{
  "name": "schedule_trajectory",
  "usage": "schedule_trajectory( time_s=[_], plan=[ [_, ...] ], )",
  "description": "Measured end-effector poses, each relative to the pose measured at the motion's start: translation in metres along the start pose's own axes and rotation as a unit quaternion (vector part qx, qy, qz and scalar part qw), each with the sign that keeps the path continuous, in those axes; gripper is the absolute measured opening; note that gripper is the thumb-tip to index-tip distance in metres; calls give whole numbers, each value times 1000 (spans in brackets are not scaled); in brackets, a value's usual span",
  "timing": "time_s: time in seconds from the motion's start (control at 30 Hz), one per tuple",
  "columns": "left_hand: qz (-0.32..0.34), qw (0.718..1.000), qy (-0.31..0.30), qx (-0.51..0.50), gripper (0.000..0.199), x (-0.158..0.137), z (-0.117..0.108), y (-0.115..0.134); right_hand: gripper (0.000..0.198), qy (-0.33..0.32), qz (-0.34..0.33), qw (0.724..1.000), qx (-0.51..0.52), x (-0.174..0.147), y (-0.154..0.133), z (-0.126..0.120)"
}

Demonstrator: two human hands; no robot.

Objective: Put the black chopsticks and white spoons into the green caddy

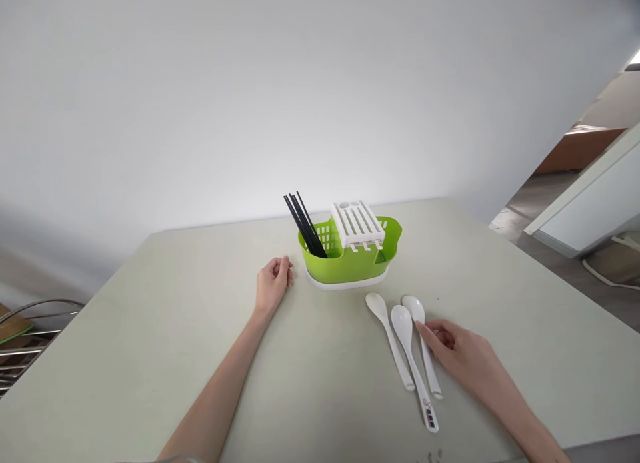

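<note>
A green plastic cutlery holder [350, 266] stands on the pale table [150, 356], with several black chopsticks [305, 226] leaning in its left compartment and a white slotted insert [357, 222] on top. Three white spoons [405, 343] lie side by side in front of it. My right hand [463, 360] rests on the table with its fingertips touching the rightmost spoon [423, 336]. My left hand [273, 283] lies loosely curled on the table just left of the holder, holding nothing.
A white wall rises behind the table's far edge. A metal wire rack [25, 343] sits off the table's left side. At the right, the floor and a white board [585, 203] lie beyond the table edge.
</note>
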State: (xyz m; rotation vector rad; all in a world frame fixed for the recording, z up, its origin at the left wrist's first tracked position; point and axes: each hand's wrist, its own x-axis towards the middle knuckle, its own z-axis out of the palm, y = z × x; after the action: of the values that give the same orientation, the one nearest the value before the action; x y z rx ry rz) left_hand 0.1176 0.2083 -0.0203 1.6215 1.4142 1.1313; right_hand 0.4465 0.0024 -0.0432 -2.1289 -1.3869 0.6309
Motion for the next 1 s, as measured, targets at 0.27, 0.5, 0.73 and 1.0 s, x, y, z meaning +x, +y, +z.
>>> schedule_trajectory(
  time_s=[0.27, 0.5, 0.73, 1.0],
  plan=[
    [2, 1000, 4, 2, 46, -5, -1, 3, 47, -1, -33, 999, -15, 4, 3, 1],
    [4, 1000, 1, -2, 44, -6, -2, 1, 55, 19, -17, 999, 45, -1, -13, -27],
    [6, 1000, -1, 1, 45, -5, -1, 0, 53, -6, -62, 981, 185, -18, -80, -55],
    [7, 1000, -3, 4, 44, -7, -2, 2, 43, 46, -262, 945, 193, -17, -170, -54]
  ],
)
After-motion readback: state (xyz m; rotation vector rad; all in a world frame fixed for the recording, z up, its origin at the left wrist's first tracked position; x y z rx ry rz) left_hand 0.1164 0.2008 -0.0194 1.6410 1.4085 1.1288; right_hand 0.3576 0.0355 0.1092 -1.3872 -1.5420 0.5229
